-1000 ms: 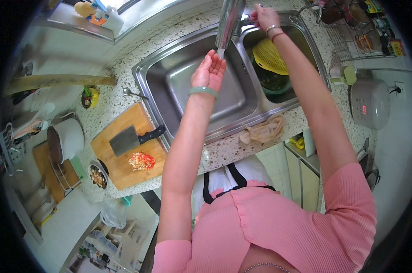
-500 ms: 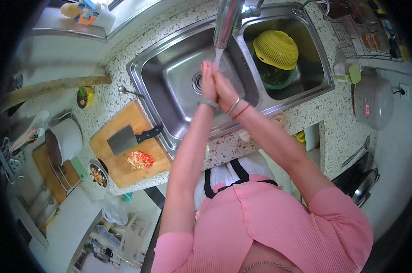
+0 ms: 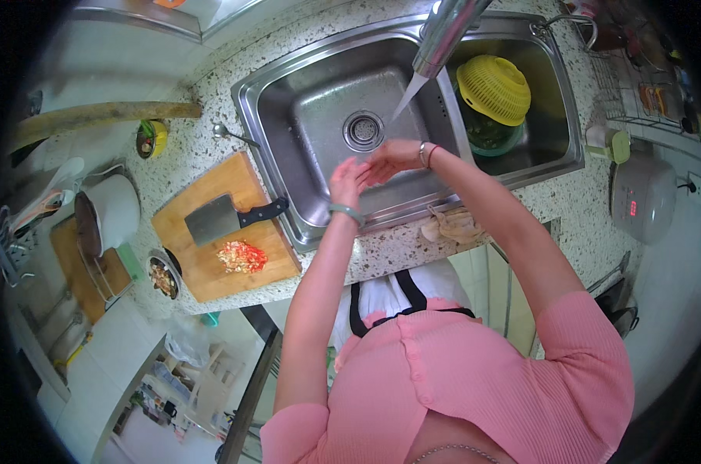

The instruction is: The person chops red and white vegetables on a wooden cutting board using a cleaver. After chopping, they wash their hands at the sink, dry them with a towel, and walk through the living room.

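Observation:
My left hand [image 3: 346, 184] and my right hand [image 3: 394, 161] meet over the near part of the large sink basin [image 3: 304, 108]. Their fingers are stretched out and touch at the tips, with no object between them. A pale green bangle circles my left wrist; a bracelet and a red cord are on the right one. Water [image 3: 407, 98] runs from the metal faucet [image 3: 443, 42] and falls past the drain [image 3: 364, 131], clear of both hands.
A cutting board [image 3: 203, 278] to the left bears a cleaver [image 3: 215, 221] and chopped red and pale bits [image 3: 242, 256]. The smaller basin holds a yellow colander [image 3: 494, 87] over a green bowl [image 3: 497, 143]. A cloth [image 3: 451, 226] lies on the sink's front edge.
Both hands have come out of the water stream and nearer to me. Palms that were pressed together have parted, leaving the fingers in contact. The view has shifted slightly.

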The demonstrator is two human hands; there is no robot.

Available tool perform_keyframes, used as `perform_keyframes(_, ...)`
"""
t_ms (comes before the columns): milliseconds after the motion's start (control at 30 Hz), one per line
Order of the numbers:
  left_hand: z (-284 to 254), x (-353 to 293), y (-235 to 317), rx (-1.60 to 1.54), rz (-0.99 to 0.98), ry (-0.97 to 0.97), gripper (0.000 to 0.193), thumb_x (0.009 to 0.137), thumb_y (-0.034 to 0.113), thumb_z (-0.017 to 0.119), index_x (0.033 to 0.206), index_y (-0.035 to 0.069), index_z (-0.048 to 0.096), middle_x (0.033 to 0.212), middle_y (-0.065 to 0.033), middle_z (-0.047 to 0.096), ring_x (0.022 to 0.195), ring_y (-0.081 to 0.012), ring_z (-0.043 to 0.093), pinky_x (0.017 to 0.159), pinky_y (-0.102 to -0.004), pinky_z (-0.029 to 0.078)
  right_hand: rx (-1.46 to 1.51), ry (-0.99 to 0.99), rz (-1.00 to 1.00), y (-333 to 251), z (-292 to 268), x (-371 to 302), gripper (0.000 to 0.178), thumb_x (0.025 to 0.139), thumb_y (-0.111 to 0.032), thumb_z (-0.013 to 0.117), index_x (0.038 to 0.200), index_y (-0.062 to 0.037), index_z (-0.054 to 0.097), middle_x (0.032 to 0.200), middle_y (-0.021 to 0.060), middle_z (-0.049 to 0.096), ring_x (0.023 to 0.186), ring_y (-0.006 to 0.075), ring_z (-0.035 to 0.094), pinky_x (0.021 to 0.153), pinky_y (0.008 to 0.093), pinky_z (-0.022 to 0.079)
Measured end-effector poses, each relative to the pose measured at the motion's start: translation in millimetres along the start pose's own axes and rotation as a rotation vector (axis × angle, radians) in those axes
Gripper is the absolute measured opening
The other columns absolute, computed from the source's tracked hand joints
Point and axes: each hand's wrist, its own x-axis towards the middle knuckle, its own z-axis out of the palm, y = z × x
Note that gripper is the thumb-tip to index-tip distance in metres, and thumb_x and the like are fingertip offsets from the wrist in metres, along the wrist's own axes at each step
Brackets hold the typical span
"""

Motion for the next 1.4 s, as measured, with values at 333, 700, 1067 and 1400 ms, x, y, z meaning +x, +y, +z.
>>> perform_keyframes(333, -14, -5, 1, -0.184, -0.016, 0.12, 0.046, 0.101, 0.029, 0.052, 0.141, 0.008, 0.043, 0.144, -0.0124, 0.046, 0.135, -0.0264, 0.041, 0.105, -0.0441, 0.04, 0.265, 0.66, -0.358, 81, -93, 139, 0.026, 0.095, -0.016, 0.051, 0.114, -0.0066, 0.065, 0.107, 0.009, 0.07, 0.088, 0.0189, 0.067, 0.071, 0.0303, 0.053)
perform_keyframes(700, 105, 34, 0, 0.622, 0.765, -0.094, 0.053, 0.103, 0.032, 0.039, 0.148, 0.005, 0.035, 0.155, -0.0168, 0.031, 0.146, -0.0307, 0.021, 0.119, -0.0398, 0.014, 0.911, 0.369, -0.919, -11, 8, 1, 0.057, 0.1, -0.035, 0.05, 0.143, -0.0012, 0.035, 0.142, 0.0158, 0.047, 0.132, 0.0302, 0.045, 0.107, 0.0443, 0.041)
perform_keyframes(1067, 108, 24, 63, 1.304, 1.025, 0.083, 0.034, 0.091, 0.013, 0.05, 0.122, 0.007, 0.059, 0.117, -0.0179, 0.062, 0.12, -0.0349, 0.051, 0.109, -0.0436, 0.036, 0.335, 0.789, -0.727, -47, -7, 1, 0.021, 0.093, -0.027, 0.065, 0.093, -0.0062, 0.066, 0.088, 0.0024, 0.067, 0.075, 0.0139, 0.063, 0.069, 0.0293, 0.052)
perform_keyframes(1400, 65, 22, 20, 1.092, 0.664, 0.111, 0.04, 0.081, 0.021, 0.073, 0.119, 0.008, 0.065, 0.147, -0.0309, 0.034, 0.137, -0.0455, 0.033, 0.108, -0.0429, 0.038, -0.697, 1.342, -0.694, -56, -40, -42, 0.033, 0.09, -0.026, 0.054, 0.114, -0.0045, 0.064, 0.106, 0.0213, 0.067, 0.102, 0.0418, 0.061, 0.089, 0.0463, 0.049)
